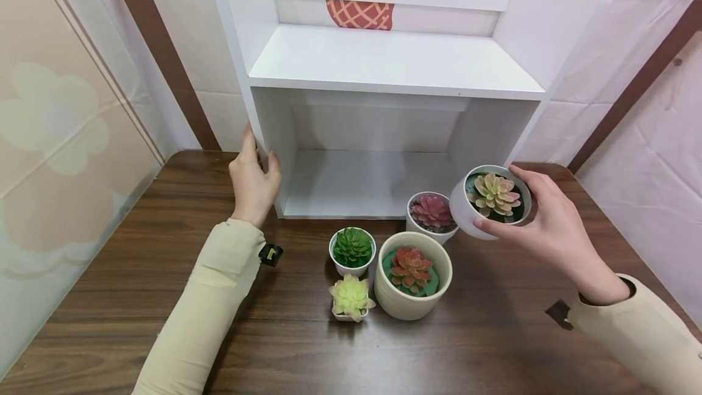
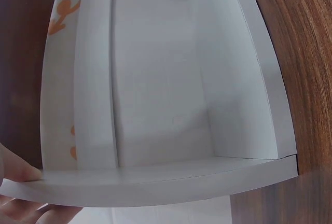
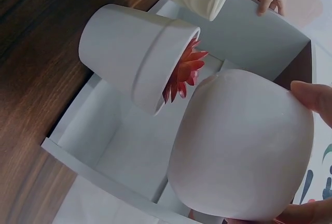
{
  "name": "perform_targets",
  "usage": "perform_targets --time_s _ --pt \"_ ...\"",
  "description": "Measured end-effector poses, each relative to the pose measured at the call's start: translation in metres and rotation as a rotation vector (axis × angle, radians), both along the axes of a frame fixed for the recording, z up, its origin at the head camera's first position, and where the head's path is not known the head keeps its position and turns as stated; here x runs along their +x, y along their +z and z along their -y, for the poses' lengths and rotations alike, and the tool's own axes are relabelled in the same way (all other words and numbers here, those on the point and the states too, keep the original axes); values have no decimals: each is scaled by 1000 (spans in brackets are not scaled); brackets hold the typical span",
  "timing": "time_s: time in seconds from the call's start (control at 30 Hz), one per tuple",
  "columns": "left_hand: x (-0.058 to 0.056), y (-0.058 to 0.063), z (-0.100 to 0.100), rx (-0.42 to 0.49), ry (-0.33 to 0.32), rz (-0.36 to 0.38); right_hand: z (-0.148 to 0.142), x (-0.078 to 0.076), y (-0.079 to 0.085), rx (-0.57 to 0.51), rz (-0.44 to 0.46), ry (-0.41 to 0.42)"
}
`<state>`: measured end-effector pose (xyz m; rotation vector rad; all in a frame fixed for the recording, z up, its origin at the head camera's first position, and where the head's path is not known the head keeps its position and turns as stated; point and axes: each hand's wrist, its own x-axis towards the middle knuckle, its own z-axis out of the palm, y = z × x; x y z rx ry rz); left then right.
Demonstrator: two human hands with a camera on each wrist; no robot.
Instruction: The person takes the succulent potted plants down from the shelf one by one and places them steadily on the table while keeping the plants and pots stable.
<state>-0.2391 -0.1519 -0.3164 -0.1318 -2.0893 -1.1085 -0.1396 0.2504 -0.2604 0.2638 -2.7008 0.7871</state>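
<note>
A white two-tier shelf stands at the back of the table. My left hand grips the edge of its left side panel, fingers outside and thumb toward the inner face; the left wrist view shows thumb and fingers on both sides of the white panel. On the right, my right hand holds a round white pot by its rim, tilted toward me, with a pale pink-green succulent in it. Beside that pot, a pink succulent in a white pot stands close to the shelf's front edge.
A cream pot with a red succulent stands in front of the shelf. Left of it are a green succulent in a small white pot and a yellow-green one. The dark wooden table meets cloth-covered walls.
</note>
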Motion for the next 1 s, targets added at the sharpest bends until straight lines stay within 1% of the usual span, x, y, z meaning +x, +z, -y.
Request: perform_targets --time_s 0.13,0.37,0.5,0.8,1.0 --pt "0 0 0 4 1 8 -3 5 -1 23 12 -8" --pt "1 0 0 9 -6 17 -8 12 -4 60 65 -24" --pt "1 1 0 9 -6 19 -9 16 -6 74 71 -20" --pt "0 1 -1 4 -3 16 -12 22 -16 96 91 -8" --pt "0 0 0 -5 3 0 -13 22 -25 117 120 -1"
